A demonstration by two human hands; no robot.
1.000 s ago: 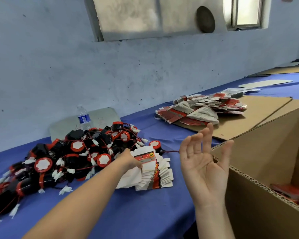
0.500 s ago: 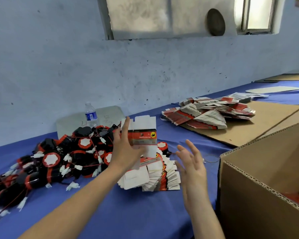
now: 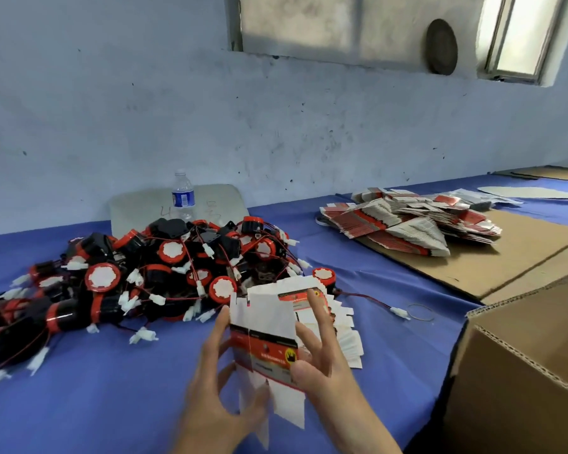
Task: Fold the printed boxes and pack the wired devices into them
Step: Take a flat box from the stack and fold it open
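Both hands (image 3: 322, 365) hold printed box (image 3: 265, 339) — upright, flaps vertical.

Only the person's two forearms and hands show, rising from the near edge of the view. Both forearms are bare, with no sleeve reaching as far as the wrist or the part of the arm in view. The left hand (image 3: 217, 388) and the right hand (image 3: 322, 365) are bare too, without gloves. No ring, watch or band shows on the fingers or wrists. The fingernails look short and plain.
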